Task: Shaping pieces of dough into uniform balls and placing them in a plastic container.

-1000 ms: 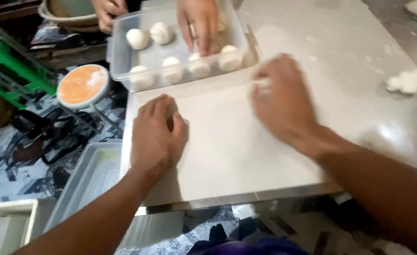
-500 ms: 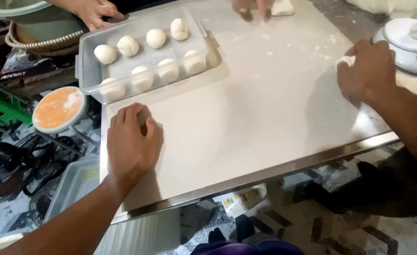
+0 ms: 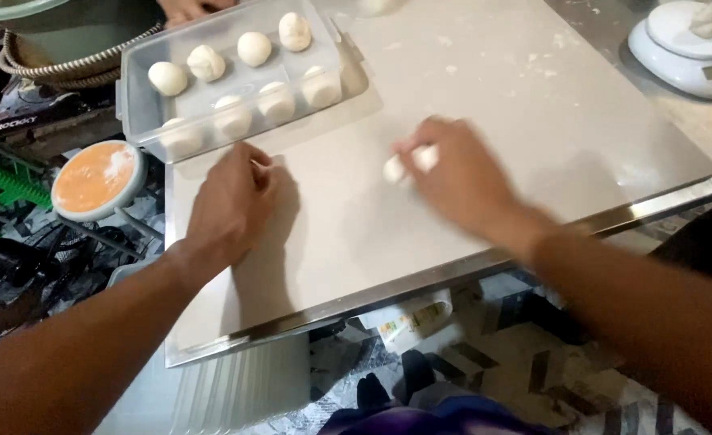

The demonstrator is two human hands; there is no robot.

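Dough ball (image 3: 400, 166) sits gripped in the right hand (image 3: 457, 181); left hand (image 3: 231, 201) rests curled, holding nothing, near the clear tray (image 3: 126, 113).

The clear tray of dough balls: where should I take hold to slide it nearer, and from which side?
Judging by its pose, grip the clear tray by its bare near-left corner rim, coming from the left hand side. The dough balls fill the inside, so pinch only the wall. The right hand is busy with a dough piece.
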